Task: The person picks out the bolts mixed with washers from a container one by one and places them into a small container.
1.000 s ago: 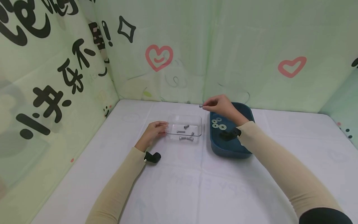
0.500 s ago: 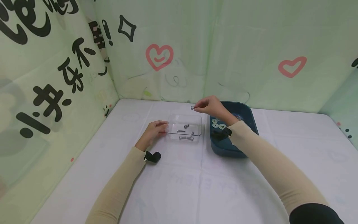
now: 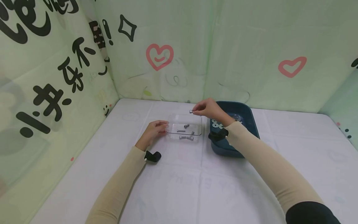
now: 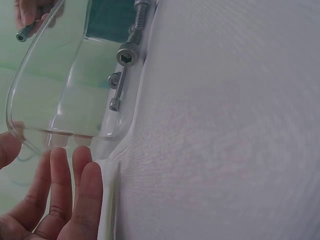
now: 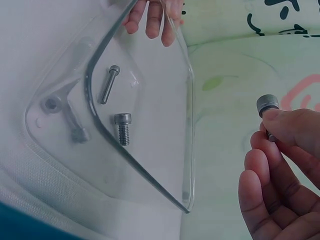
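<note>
My right hand [image 3: 209, 109] pinches a short socket head bolt [image 5: 268, 104] between thumb and fingers, its round head outward. It is raised above the back right corner of a clear plastic box [image 3: 184, 134]. Several silver bolts lie on the bottom of that box, among them a short thick bolt [image 5: 123, 129] and a thin one [image 5: 110, 85]. At the box's left end is my left hand [image 3: 153, 132]. In the left wrist view its fingers [image 4: 61, 170] lie nearly straight against the outer wall, with the thumb at the rim.
Right of the box stands a dark blue tray [image 3: 227, 152], partly under my right forearm. Pale washers [image 3: 215, 125] lie in it, and a small clear round item [image 3: 237, 117]. A white cloth [image 3: 167, 186] covers the table. Green printed curtains [image 3: 237, 46] rise behind and at the sides.
My right hand has moved left from above the blue tray toward the clear box and dropped slightly, the bolt still pinched. The left hand has stayed at the box.
</note>
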